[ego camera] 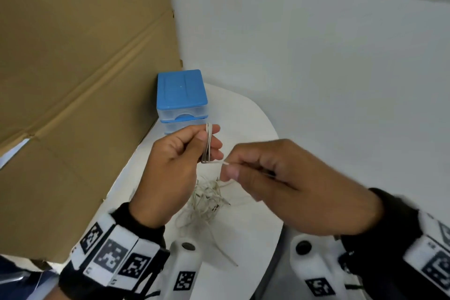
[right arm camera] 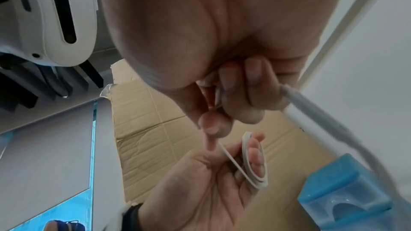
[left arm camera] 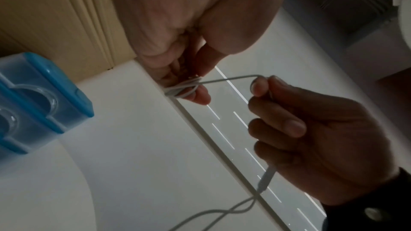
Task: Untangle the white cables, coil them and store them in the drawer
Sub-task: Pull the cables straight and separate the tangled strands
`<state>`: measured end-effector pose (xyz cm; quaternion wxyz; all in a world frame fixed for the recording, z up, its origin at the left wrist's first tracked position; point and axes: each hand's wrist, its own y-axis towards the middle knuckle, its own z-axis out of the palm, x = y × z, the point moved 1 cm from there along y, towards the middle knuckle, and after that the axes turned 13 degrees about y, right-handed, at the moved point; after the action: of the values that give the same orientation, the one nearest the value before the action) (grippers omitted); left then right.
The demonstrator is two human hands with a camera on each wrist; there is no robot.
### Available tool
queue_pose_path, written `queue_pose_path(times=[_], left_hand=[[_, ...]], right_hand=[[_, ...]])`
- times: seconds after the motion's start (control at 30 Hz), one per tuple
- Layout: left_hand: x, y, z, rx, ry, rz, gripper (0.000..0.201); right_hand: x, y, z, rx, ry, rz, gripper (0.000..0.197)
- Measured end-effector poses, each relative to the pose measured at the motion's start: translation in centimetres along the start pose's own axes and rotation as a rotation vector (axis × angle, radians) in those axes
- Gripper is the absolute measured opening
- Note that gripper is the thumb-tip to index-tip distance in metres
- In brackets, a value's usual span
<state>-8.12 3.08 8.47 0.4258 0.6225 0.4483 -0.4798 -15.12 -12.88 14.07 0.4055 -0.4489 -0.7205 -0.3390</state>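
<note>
My left hand (ego camera: 192,151) holds a small coil of white cable (ego camera: 208,143) wound around its fingers, thumb pressed against the loops. The coil (right arm camera: 253,161) shows as several loops in the right wrist view. My right hand (ego camera: 243,168) pinches the free end of the same cable (left arm camera: 231,79) just right of the coil, and the cable's plug (left arm camera: 266,178) hangs below its fist. A tangle of white cables (ego camera: 207,200) lies on the white table (ego camera: 253,129) under both hands. The blue drawer unit (ego camera: 181,97), drawers shut, stands at the table's far end.
A large cardboard sheet (ego camera: 80,75) leans along the table's left side, touching the drawer unit. A grey-white wall (ego camera: 316,56) lies behind. The table's rounded edge (ego camera: 275,134) runs to the right.
</note>
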Motion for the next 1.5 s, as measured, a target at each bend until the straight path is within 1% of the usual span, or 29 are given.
queue_pose_path(times=[0.07,0.17,0.2,0.27,0.37,0.43,0.5,0.57,0.6,0.73,0.87,0.93,0.97,1.03,1.1,1.2,1.3,1.37,1.5], left_hand=[[-0.1,0.1,-0.1,0.000,-0.044,-0.007,0.027],[-0.2,0.9,-1.1,-0.040,-0.262,-0.091,0.026],[-0.2,1.1,-1.5,-0.044,-0.319,-0.115,0.025],[-0.2,1.1,-1.5,-0.028,-0.369,-0.145,0.025],[0.0,0.7,-0.9,-0.002,-0.360,-0.165,0.024],[0.0,0.6,-0.6,0.019,-0.398,-0.175,0.024],[-0.2,0.5,-0.5,0.036,-0.430,-0.186,0.024],[-0.3,0.5,-0.5,0.036,-0.432,-0.183,0.024],[-0.2,0.5,-0.4,0.030,-0.425,-0.179,0.024],[0.2,0.6,-0.1,-0.005,-0.368,-0.162,0.023],[0.6,0.4,0.3,-0.018,-0.221,-0.099,0.024],[0.9,0.2,0.6,0.000,-0.141,-0.065,0.033],[1.1,-0.1,0.8,0.045,-0.101,-0.051,0.044],[1.5,-0.7,1.5,0.184,-0.024,-0.036,0.066],[1.4,-1.3,2.2,0.286,-0.011,-0.056,0.078],[0.4,-1.4,2.9,0.346,-0.110,-0.111,0.091],[-0.2,-1.1,2.3,0.342,-0.254,-0.182,0.089],[0.1,-0.8,1.9,0.316,-0.251,-0.223,0.087],[1.0,-0.5,1.8,0.286,-0.188,-0.300,0.084]], right_hand=[[-0.4,0.1,0.0,0.032,-0.063,-0.001,0.021],[-2.2,-0.3,2.1,0.195,-0.327,0.074,0.020],[-2.8,-0.7,2.8,0.219,-0.390,0.108,0.021],[-3.8,-1.2,3.5,0.219,-0.426,0.170,0.023],[-4.9,-1.4,3.8,0.230,-0.482,0.216,0.024],[-5.7,-1.3,3.8,0.187,-0.537,0.239,0.024],[-6.6,-1.5,3.6,0.132,-0.541,0.273,0.024],[-6.9,-1.7,3.5,0.123,-0.483,0.290,0.024],[-6.7,-1.8,3.6,0.134,-0.443,0.275,0.024],[-4.5,-2.3,4.2,0.159,-0.320,0.160,0.024],[-2.0,-2.2,3.2,0.125,-0.194,0.108,0.023],[-0.9,-1.9,2.1,0.059,-0.123,0.069,0.025],[-0.7,-1.6,1.3,-0.004,-0.079,0.051,0.025],[-0.6,-0.6,-0.5,-0.126,0.009,0.017,0.024],[-1.5,0.7,-2.0,-0.224,0.054,0.025,0.022],[-4.0,2.3,-2.7,-0.330,0.124,0.033,0.017],[-6.2,2.9,-2.5,-0.383,0.276,0.051,0.014],[-6.7,3.0,-2.4,-0.390,0.340,0.037,0.013],[-6.1,3.1,-2.1,-0.365,0.356,-0.077,0.012]])
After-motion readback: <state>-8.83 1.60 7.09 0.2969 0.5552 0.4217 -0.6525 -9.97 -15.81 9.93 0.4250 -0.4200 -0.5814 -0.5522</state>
